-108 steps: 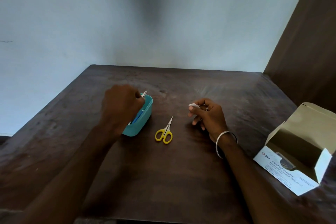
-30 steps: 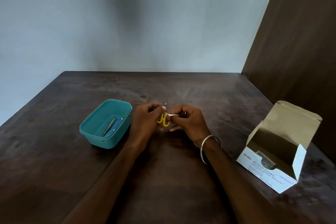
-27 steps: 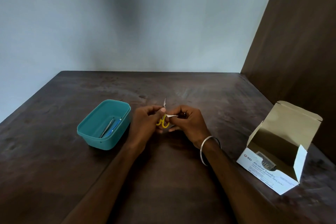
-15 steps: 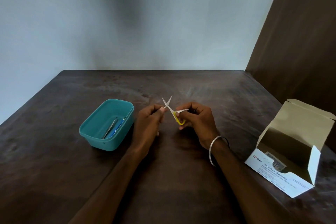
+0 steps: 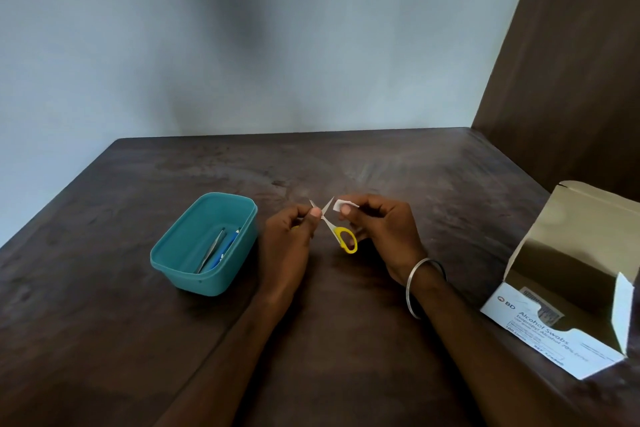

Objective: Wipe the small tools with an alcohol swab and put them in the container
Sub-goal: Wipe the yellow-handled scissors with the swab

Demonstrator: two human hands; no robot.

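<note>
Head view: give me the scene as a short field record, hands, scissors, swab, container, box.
left hand: holds the scissors
scissors: yellow handles, blades spread open, off the table
right hand: pinches the swab
swab: white, beside one blade tip
container: teal, open, two slim tools inside
swab box: open, at the right on the table

The left hand (image 5: 294, 232) holds open yellow scissors (image 5: 337, 229) above the worktop (image 5: 346, 322). The right hand (image 5: 381, 229) pinches a white swab (image 5: 341, 204) beside one blade.
</note>
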